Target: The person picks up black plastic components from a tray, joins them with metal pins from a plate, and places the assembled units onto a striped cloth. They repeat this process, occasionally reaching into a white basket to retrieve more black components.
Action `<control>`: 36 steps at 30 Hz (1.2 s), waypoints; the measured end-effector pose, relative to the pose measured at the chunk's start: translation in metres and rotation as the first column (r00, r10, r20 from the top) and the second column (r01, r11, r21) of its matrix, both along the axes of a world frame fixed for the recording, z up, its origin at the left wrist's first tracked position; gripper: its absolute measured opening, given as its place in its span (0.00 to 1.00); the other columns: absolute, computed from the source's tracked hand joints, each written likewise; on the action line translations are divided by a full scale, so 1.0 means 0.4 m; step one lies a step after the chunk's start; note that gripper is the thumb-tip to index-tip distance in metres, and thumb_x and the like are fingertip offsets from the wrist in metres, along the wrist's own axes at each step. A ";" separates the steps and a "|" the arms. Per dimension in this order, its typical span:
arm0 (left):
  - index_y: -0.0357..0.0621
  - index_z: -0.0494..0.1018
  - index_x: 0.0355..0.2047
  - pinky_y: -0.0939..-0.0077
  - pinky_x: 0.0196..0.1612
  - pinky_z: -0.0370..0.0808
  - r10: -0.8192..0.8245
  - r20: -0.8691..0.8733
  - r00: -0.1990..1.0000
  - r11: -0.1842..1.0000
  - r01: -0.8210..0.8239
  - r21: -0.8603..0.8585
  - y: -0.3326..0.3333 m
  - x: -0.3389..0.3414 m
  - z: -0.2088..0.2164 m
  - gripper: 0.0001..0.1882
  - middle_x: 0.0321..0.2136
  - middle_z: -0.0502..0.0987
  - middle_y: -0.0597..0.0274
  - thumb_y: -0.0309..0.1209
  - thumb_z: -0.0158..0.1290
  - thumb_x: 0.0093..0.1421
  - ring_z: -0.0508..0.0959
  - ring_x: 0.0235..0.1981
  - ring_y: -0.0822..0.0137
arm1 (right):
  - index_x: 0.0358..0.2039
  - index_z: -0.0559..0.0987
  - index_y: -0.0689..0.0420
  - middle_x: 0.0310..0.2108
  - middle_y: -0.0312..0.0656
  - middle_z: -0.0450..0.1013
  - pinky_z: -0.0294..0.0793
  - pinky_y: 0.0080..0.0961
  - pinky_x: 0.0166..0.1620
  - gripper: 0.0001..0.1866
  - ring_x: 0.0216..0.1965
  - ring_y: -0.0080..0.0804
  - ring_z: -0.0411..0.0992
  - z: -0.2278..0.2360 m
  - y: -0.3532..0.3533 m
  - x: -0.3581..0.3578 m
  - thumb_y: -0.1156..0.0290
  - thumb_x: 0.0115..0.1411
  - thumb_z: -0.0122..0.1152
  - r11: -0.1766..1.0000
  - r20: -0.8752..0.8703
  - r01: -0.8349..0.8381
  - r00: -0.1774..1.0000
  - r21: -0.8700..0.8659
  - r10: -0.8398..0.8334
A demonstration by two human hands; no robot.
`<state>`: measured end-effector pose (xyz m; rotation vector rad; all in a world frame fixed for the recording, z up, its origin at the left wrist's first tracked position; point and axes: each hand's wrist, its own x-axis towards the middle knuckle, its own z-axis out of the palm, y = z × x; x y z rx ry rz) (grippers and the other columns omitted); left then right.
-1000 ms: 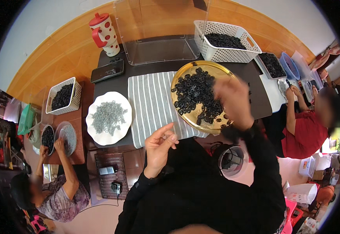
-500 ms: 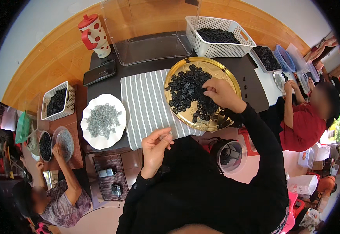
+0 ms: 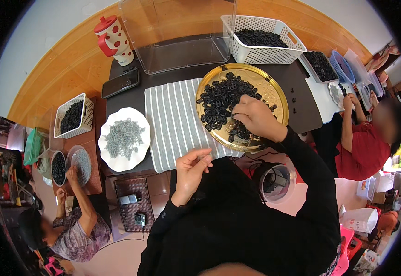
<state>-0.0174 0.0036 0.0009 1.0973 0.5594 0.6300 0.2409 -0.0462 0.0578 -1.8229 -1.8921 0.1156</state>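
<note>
A round gold tray (image 3: 281, 94) holds a pile of small black oval plastic pieces with holes (image 3: 225, 94). Over its right half, my right hand (image 3: 258, 118) has thumb and fingers pinched together, with a small black piece at the fingertips. Lower down, at the near edge of a grey-and-white striped cloth (image 3: 173, 124), my left hand (image 3: 192, 177) is closed in a loose pinch; what it holds, if anything, is too small to make out. Left of the cloth, a white scalloped plate (image 3: 107, 158) bears a heap of small silvery screw-like pieces (image 3: 125, 138).
Behind the tray stand a clear plastic box (image 3: 177, 57) and a white basket (image 3: 267, 57) of black pieces. A phone (image 3: 121, 83) and red-spotted tumbler (image 3: 117, 41) are at the back left. Co-workers sit on both sides, one in a red shirt (image 3: 366, 149), one in a patterned top (image 3: 83, 237).
My right hand has shifted slightly down and left over the tray, its fingers drawn closer together. My left hand has moved a little right. The whole view has shifted slightly.
</note>
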 end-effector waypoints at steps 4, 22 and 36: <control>0.36 0.77 0.43 0.85 0.28 0.71 -0.046 -0.020 0.999 0.998 0.046 0.030 -0.010 0.025 0.000 0.10 0.30 0.76 0.64 0.23 0.55 0.61 0.76 0.28 0.76 | 0.30 0.78 0.60 0.26 0.46 0.67 0.69 0.37 0.33 0.05 0.30 0.46 0.69 -0.013 -0.052 -0.006 0.75 0.51 0.61 1.000 -0.120 -0.006 0.993 -0.006 0.005; 0.34 0.79 0.32 0.83 0.27 0.69 0.103 -0.019 0.994 0.904 -0.086 0.420 0.025 0.065 0.046 0.04 0.26 0.74 0.62 0.17 0.56 0.57 0.73 0.26 0.75 | 0.27 0.76 0.61 0.27 0.44 0.68 0.69 0.35 0.32 0.04 0.30 0.44 0.70 -0.033 -0.128 -0.135 0.79 0.49 0.60 0.985 -0.159 0.050 0.987 0.163 -0.023; 0.34 0.79 0.32 0.65 0.40 0.71 0.414 -0.164 0.895 0.291 0.041 0.956 0.082 0.056 0.014 0.10 0.34 0.75 0.52 0.14 0.53 0.49 0.72 0.38 0.52 | 0.29 0.79 0.60 0.27 0.44 0.67 0.70 0.35 0.33 0.06 0.32 0.44 0.70 -0.058 -0.120 -0.122 0.80 0.50 0.55 0.974 -0.031 0.176 0.984 0.143 -0.173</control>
